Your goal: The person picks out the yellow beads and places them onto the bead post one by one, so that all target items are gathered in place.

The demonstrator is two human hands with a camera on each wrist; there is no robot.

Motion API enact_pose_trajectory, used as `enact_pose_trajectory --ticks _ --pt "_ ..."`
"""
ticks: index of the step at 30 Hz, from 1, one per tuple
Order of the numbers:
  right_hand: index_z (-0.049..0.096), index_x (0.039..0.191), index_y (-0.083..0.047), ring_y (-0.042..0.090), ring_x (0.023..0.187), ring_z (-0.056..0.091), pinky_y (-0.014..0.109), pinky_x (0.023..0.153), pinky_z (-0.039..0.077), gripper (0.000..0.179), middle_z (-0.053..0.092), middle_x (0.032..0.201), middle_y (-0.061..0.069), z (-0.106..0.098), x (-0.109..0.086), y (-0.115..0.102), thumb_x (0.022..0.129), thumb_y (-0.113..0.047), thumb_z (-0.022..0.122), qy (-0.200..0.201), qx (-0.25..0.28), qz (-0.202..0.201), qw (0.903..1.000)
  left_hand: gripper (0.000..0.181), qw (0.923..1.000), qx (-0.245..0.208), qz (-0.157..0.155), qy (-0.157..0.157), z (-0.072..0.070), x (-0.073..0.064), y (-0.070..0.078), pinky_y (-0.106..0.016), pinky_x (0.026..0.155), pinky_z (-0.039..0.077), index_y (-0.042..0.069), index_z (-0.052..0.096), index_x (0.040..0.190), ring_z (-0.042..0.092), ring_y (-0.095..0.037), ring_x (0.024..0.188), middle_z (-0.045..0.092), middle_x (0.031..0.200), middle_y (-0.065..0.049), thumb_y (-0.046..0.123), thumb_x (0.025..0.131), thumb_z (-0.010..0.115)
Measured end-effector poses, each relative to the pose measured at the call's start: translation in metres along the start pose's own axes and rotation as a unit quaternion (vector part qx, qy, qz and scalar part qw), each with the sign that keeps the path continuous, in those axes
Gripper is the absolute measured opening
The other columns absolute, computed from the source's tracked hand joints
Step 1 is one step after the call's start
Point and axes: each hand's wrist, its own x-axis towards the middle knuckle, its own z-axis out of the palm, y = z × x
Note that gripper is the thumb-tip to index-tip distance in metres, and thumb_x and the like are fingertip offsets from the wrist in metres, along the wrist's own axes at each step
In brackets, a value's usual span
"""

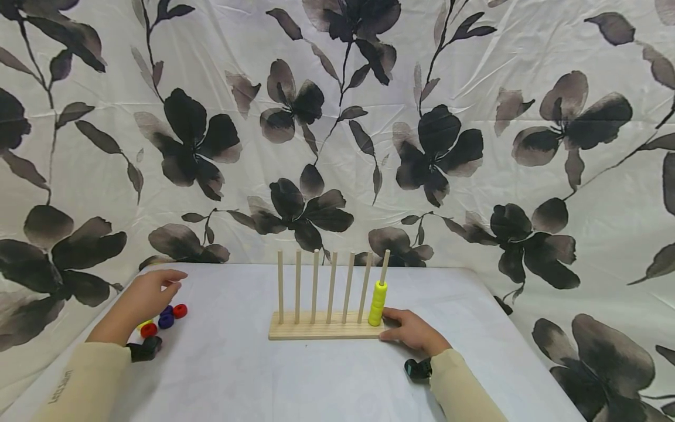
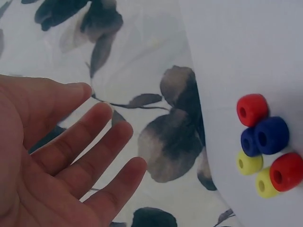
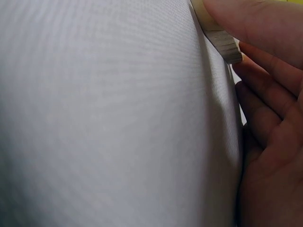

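Observation:
A wooden peg rack with several upright pegs stands mid-table. Yellow beads are stacked on its rightmost peg. My right hand grips the right end of the base, thumb at the front and fingers behind; the right wrist view shows the thumb against the wooden base end. My left hand hovers over the table's left side, its fingers apart and nothing in them. Loose beads lie near it: a red bead, another red bead, two blue beads and two yellow beads.
A white cloth covers the table. Behind it hangs a pale curtain with dark flowers. The table's left edge runs close beside the loose beads. The other pegs carry no beads.

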Motion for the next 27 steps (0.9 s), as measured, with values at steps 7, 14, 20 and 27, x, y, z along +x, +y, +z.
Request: enact_pose_trajectory --ticks 7,14,20,27 --pt "0.051 0.142 -0.014 0.037 0.141 0.036 0.061 0.113 0.028 0.073 0.048 0.147 0.009 0.000 0.001 0.002 0.078 -0.035 0.079 0.000 -0.005 0.002 1.0000 0.045 0.9995 0.005 -0.025 -0.018 0.005 0.002 -0.019 -0.055 0.079 0.056 -0.005 0.052 0.132 0.055 -0.049 0.105 0.054 0.122 -0.035 0.022 0.097 0.056" --pt "0.050 0.142 -0.014 0.036 0.141 0.037 0.060 0.114 0.028 0.073 0.048 0.148 0.009 0.001 0.003 0.004 0.078 -0.035 0.079 0.000 -0.004 -0.002 1.0000 0.043 0.9983 0.004 -0.046 -0.036 0.007 -0.003 -0.032 -0.053 0.079 0.056 -0.008 0.052 0.129 0.058 -0.047 0.101 0.055 0.119 -0.036 0.019 0.095 0.056" --pt "0.050 0.142 -0.014 0.036 0.141 0.036 0.060 0.113 0.028 0.073 0.048 0.148 0.009 0.001 0.003 0.004 0.078 -0.035 0.079 -0.003 -0.004 -0.004 1.0000 0.041 0.9967 0.000 -0.065 -0.050 0.013 -0.006 -0.045 -0.054 0.080 0.055 -0.010 0.052 0.127 0.057 -0.048 0.100 0.053 0.120 -0.038 0.014 0.094 0.056" --pt "0.050 0.142 -0.014 0.036 0.141 0.037 0.060 0.114 0.028 0.073 0.048 0.148 0.009 0.001 0.004 0.006 0.078 -0.036 0.078 -0.001 -0.002 -0.005 1.0000 0.043 0.9921 -0.004 -0.102 -0.073 0.018 -0.006 -0.061 -0.062 0.083 0.050 -0.009 0.051 0.129 0.054 -0.049 0.102 0.053 0.120 -0.038 0.015 0.093 0.056"
